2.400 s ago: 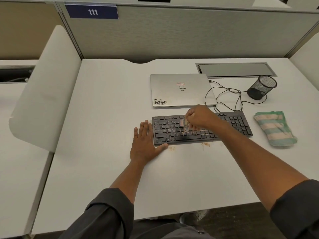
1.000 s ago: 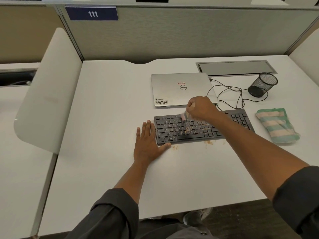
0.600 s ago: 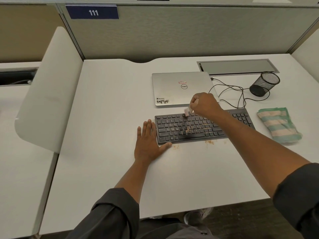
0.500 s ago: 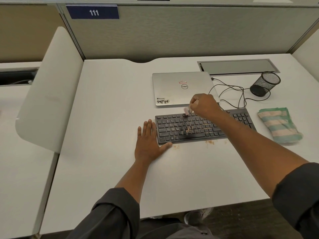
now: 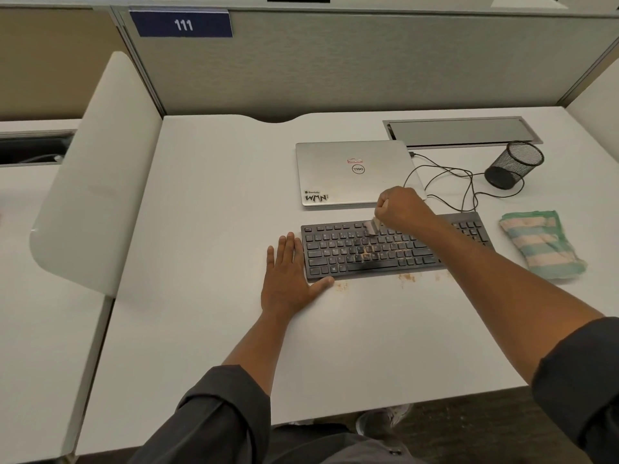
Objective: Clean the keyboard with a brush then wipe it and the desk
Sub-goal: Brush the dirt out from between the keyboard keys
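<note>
The black keyboard [image 5: 385,251] lies on the white desk [image 5: 217,202], just in front of the closed laptop [image 5: 351,172], with brown crumbs [image 5: 407,277] along its near edge. Your right hand [image 5: 400,209], fingers curled tight around the brush [image 5: 372,226], sets it on the upper key rows. Your left hand [image 5: 289,279] lies flat, fingers straight and together, against the keyboard's left end. A striped cloth [image 5: 541,244] lies to the right

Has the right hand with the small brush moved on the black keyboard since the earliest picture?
Yes. The right hand moved from the black keyboard's middle rows to its far edge, nearer the closed silver laptop.
</note>
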{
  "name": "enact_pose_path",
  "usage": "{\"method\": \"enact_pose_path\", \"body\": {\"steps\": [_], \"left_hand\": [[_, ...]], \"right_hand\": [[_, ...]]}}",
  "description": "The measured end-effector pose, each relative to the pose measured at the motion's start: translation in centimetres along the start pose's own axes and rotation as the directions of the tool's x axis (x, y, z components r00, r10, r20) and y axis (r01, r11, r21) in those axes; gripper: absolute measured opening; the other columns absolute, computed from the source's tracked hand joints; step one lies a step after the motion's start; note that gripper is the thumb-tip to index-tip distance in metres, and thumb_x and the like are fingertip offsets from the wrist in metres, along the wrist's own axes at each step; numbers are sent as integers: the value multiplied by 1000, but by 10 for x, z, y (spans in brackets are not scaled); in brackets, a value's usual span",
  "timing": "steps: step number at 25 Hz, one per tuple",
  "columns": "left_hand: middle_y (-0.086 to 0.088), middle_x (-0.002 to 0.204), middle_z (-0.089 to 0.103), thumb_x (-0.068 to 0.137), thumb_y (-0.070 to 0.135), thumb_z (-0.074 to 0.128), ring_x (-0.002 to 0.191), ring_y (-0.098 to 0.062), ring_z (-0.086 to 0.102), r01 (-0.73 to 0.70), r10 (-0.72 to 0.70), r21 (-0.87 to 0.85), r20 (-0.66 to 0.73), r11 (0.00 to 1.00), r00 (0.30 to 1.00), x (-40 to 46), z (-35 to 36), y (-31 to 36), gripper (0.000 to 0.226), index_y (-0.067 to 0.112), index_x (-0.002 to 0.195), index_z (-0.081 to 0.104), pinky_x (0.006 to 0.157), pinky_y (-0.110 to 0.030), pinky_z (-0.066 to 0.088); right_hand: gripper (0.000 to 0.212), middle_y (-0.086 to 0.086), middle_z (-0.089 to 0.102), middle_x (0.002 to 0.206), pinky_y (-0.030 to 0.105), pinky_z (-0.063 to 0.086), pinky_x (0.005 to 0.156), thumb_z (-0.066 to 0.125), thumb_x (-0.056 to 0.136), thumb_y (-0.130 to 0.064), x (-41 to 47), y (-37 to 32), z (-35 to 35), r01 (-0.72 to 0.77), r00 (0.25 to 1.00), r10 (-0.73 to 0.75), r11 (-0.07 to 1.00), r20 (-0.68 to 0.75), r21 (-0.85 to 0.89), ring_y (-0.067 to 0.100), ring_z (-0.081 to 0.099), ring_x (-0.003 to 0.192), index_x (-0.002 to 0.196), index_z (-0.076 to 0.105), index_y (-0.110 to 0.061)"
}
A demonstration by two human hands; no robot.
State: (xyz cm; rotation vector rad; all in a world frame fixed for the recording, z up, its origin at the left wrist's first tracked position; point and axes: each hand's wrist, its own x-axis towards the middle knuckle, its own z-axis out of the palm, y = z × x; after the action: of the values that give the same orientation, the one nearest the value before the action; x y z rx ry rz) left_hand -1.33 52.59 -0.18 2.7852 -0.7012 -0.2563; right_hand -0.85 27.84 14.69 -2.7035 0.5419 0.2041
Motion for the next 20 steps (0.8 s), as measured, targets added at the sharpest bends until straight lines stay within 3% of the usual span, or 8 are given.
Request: {"method": "enact_pose_path", "body": {"steps": [3, 8, 12, 14, 17, 20], "left_hand": [[-9, 170, -11, 83, 90, 28, 155, -21, -17, 2, -2, 6, 6, 1000, 1000, 0, -1, 0, 118, 9, 162, -5, 126, -45, -11], [-9, 170, -10, 83, 89, 29, 155, -21, -17, -4, 4, -9, -9, 1000, 1000, -1, 0, 0, 118, 9, 162, -3, 126, -45, -11], [-9, 170, -9, 83, 90, 29, 156, -21, -16, -6, 6, -1, -13, 1000, 1000, -1, 0, 0, 118, 8, 162, -2, 126, -45, -11], [-9, 170, -9, 83, 90, 29, 156, -21, -16, -4, 4, -3, -10, 1000, 1000, -1, 0, 0, 118, 9, 162, -2, 126, -45, -11], [-9, 170, -9, 82, 90, 28, 156, -21, -16, -1, 1, -1, -3, 1000, 1000, -1, -1, 0, 118, 8, 162, -2, 126, -46, -10], [-10, 170, -9, 82, 90, 28, 156, -21, -15, -5, 5, 8, 0, 1000, 1000, 0, -1, 1, 119, 7, 162, -2, 126, -46, -9]], "right_hand": [[17, 7, 69, 77, 35, 57, 72, 57, 86, -8, 2, 2, -7, -14, 998, 14, 1000, 68, -5, 26, 68, 82, 88, 73, -3], [15, 9, 70, 93, 41, 58, 77, 59, 90, -12, -1, 5, -7, -22, 996, 30, 995, -87, 99, 26, 67, 86, 94, 72, -7], [12, 3, 69, 76, 23, 45, 56, 61, 85, -10, -2, 5, -3, -48, 999, 47, 999, 23, 13, 14, 60, 70, 82, 72, -11], [12, -1, 66, 67, 22, 45, 56, 61, 84, -11, -2, 2, -6, -61, 997, 61, 998, 39, 9, 16, 63, 72, 80, 72, -13], [8, 2, 68, 78, 26, 50, 64, 64, 85, -15, -7, 5, -2, -67, 997, 71, 993, -29, 94, 18, 64, 79, 85, 72, -13], [4, -2, 64, 79, 21, 39, 54, 66, 85, -17, -18, 11, 13, -47, 994, 65, 977, -82, 209, 16, 60, 77, 84, 69, -17]]}}
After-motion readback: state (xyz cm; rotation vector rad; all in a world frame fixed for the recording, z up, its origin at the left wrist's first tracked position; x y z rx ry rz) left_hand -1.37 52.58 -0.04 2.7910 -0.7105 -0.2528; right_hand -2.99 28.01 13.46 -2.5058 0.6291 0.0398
